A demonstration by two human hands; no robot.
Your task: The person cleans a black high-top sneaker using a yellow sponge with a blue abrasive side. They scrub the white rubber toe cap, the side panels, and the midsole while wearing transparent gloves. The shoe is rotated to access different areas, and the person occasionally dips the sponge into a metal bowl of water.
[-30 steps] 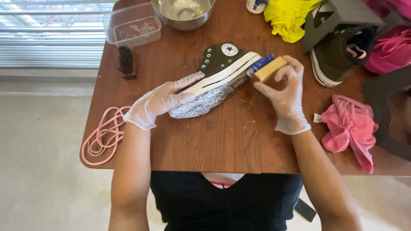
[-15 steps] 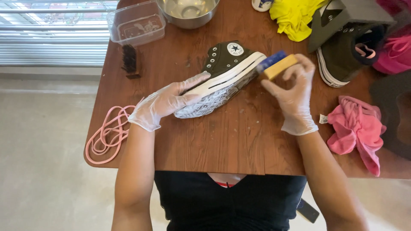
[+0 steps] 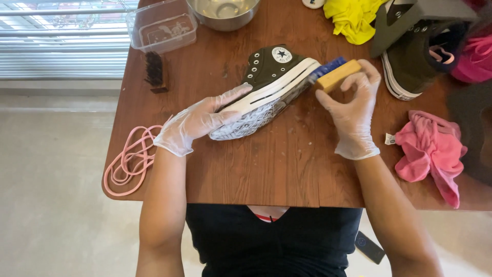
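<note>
A: Quick pass. Your left hand (image 3: 197,123), gloved, is pressing flat on the sneaker (image 3: 266,87), fingers spread along the white sole edge, pinning it, not clenched around it. Agree?

B: Yes. The sneaker is lying on its side near the middle of the table (image 3: 266,169), sole turned toward you, toe toward your left hand, heel toward your right.

A: Your right hand (image 3: 353,110) is gripping the sponge (image 3: 335,74), yellow with a blue scrub face, fingertips pinched on the yellow block. The blue face is touching the heel end of the sole.

B: What's changing: against the frames from a second ago, your right hand and sponge are sitting at nearly the same spot on the heel, shifting only slightly. The left hand is holding the same pinning pose.

A: So I'm judging you're scrubbing in short strokes at the heel rubber, not travelling along the sole. Small flecks are showing on the wood under the shoe, suds or crumbs, can't tell.

B: Around it: brush (image 3: 154,71) and clear plastic box (image 3: 161,25) far left, metal bowl (image 3: 224,13) at the far edge, pink laces (image 3: 128,159) hanging at the left edge, yellow cloth (image 3: 353,18), second sneaker (image 3: 417,56) far right, pink rag (image 3: 428,151) beside your right wrist.
</note>
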